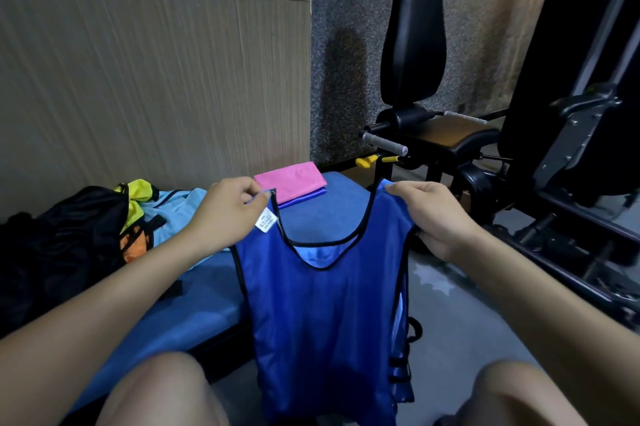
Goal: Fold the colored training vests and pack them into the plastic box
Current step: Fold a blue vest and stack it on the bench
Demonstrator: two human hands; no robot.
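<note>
A blue training vest (325,321) with black trim hangs in the air between my knees. My left hand (230,209) pinches its left shoulder strap, where a white label shows. My right hand (433,214) grips the right shoulder strap. A folded pink vest (289,180) lies on top of a folded blue one at the far end of the blue padded bench (194,301). A light blue vest (173,214) lies on the bench behind my left hand. Yellow and orange vests (136,204) stick out of a black bag (69,235). No plastic box is in view.
A wood-grain wall panel (156,62) stands behind the bench. A black exercise machine (519,134) with a padded seat and grey handle fills the right side. Grey floor (460,328) lies to the right of the bench.
</note>
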